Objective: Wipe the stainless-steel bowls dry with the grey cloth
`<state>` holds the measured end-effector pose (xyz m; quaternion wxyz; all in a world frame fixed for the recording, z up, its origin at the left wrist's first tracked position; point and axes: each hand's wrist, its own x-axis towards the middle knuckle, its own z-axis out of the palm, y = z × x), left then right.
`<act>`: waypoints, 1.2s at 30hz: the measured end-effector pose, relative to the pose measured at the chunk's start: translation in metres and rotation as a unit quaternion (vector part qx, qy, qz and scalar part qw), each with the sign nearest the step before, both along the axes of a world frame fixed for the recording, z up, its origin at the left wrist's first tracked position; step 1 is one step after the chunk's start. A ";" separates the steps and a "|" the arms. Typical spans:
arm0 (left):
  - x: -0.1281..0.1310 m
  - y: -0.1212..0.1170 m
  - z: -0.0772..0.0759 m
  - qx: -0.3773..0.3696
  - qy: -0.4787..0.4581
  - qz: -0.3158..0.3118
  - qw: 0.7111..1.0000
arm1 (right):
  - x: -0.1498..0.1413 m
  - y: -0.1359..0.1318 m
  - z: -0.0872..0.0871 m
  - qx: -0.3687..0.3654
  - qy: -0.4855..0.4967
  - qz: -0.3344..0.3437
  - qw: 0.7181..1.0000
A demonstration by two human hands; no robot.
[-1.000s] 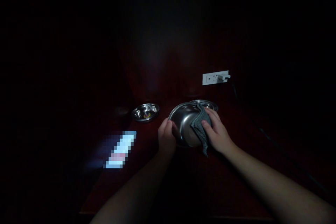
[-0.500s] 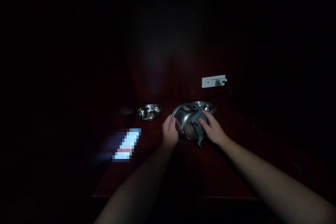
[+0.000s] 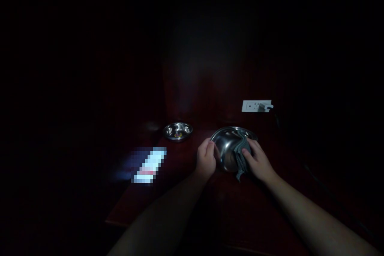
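My left hand (image 3: pixel 206 159) grips the rim of a shiny steel bowl (image 3: pixel 224 146) at its left side. The bowl is tilted, with its rounded outside toward me. On the bowl's right side, my right hand (image 3: pixel 260 161) presses a folded grey-green cloth (image 3: pixel 241 156), thumb in front and a loose corner hanging below. The cloth covers part of the bowl. Just behind this bowl the rim of another steel dish (image 3: pixel 250 131) shows, mostly hidden.
A second steel bowl (image 3: pixel 178 131) with a coloured spot inside stands on the dark red table (image 3: pixel 177 168) to the left. Nearer lies a bright pixelated rectangle (image 3: pixel 150 166). A white socket plate (image 3: pixel 252 106) with a plug is on the back wall; a thin cord trails at right.
The whole view has shifted, so things appear farther right and mostly lower. Both hands keep hold of the bowl and cloth, and the bowl now hides more of the dish behind it.
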<state>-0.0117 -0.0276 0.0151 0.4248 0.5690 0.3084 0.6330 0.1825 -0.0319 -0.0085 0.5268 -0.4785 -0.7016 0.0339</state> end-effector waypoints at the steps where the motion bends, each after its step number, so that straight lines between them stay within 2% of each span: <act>1: 0.000 0.000 0.000 -0.001 0.000 -0.003 1.000 | 0.001 0.000 0.000 -0.002 0.003 0.002 1.000; 14: 0.002 -0.006 0.006 -0.024 -0.016 0.000 1.000 | -0.004 0.000 0.004 -0.015 0.030 -0.013 0.999; 22: 0.001 -0.006 0.009 -0.051 -0.046 0.003 0.998 | -0.006 -0.007 0.017 -0.031 0.056 -0.036 0.997; 27: -0.002 -0.007 0.011 -0.076 -0.066 -0.007 0.995 | -0.011 -0.012 0.022 -0.038 0.038 -0.047 0.997; 32: -0.002 -0.004 0.007 -0.090 -0.086 -0.018 0.992 | -0.010 -0.013 0.025 -0.035 0.028 -0.032 0.998; 36: -0.002 -0.002 0.004 -0.096 -0.104 -0.026 0.990 | -0.008 -0.015 0.028 -0.058 0.053 0.024 0.997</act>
